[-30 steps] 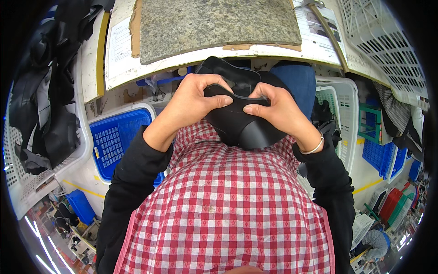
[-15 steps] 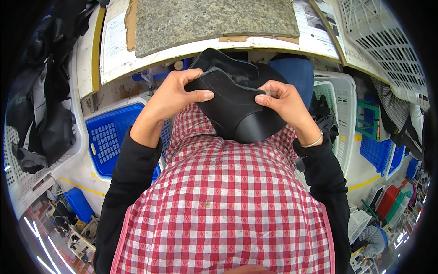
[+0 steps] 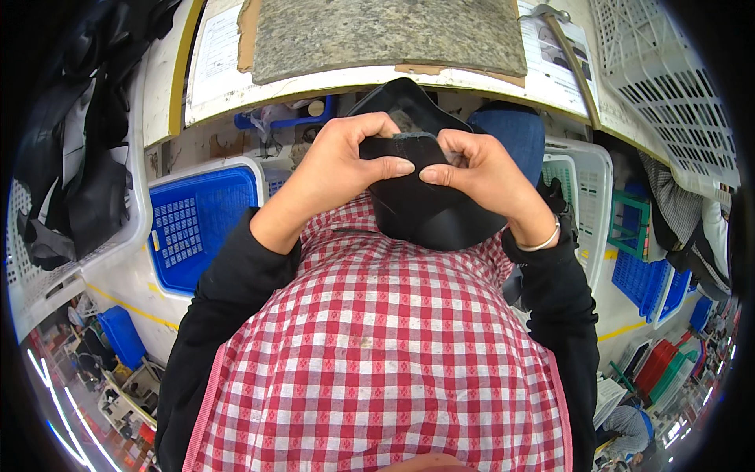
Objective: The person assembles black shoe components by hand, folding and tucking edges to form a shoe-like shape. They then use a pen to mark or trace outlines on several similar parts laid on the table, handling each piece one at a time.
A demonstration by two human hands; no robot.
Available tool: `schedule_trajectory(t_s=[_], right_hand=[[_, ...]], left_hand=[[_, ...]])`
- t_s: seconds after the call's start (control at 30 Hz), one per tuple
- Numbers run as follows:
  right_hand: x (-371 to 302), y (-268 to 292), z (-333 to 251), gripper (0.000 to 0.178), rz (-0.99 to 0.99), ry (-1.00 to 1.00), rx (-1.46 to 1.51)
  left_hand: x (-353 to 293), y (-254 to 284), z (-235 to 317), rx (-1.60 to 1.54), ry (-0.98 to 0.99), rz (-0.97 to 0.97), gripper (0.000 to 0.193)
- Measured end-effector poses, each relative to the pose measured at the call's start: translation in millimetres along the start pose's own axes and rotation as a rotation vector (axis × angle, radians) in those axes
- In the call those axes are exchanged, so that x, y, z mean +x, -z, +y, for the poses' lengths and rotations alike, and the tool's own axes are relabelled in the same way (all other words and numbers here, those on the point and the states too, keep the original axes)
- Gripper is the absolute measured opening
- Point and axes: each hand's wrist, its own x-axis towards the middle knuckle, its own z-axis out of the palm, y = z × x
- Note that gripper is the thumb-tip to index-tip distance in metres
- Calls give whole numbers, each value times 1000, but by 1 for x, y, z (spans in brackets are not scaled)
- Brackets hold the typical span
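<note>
A black, curved leather-like piece (image 3: 429,208) is held up in front of my chest, just below the edge of a workbench. My left hand (image 3: 342,161) grips its upper left edge, thumb on the front face. My right hand (image 3: 480,169) pinches the upper right edge, with a thin bracelet on the wrist. The fingertips of both hands nearly meet at the top middle, where a folded flap of the piece lies. Its upper part rises behind my fingers. I wear black sleeves and a red-and-white checked apron.
A workbench (image 3: 236,102) with a grey stone-like slab (image 3: 385,35) lies ahead. A blue crate (image 3: 197,224) sits lower left, a white crate (image 3: 586,177) and blue ones (image 3: 645,275) to the right. Dark material hangs in a white basket (image 3: 71,181) at left. A white grid basket (image 3: 668,86) is upper right.
Both hands have lifted the black piece higher and closer together, folding its top edge over. The fingertips now almost touch at the middle.
</note>
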Motion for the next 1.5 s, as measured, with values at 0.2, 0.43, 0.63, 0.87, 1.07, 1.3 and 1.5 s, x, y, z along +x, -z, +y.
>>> schedule_trajectory(t_s=[0.2, 0.43, 0.63, 0.87, 1.07, 1.3, 1.5], right_hand=[[10, 17, -11, 36, -61, 47, -47], [42, 31, 6, 54, -536, -122, 310], [36, 22, 18, 46, -521, -204, 556], [26, 9, 18, 29, -196, -294, 559], [13, -11, 27, 23, 98, -350, 525], [18, -8, 38, 23, 58, -429, 634], [16, 0, 32, 49, -14, -318, 711]], left_hand=[[1, -10, 3, 85, -124, 164, 34], [2, -4, 12, 46, -60, -3, 35], [-1, -8, 11, 165, -188, 96, 36], [1, -14, 9, 157, -205, 126, 35], [-4, -16, 8, 121, -283, 76, 31], [-2, -12, 14, 214, -443, -139, 36], [-3, -18, 17, 336, -227, -47, 25]])
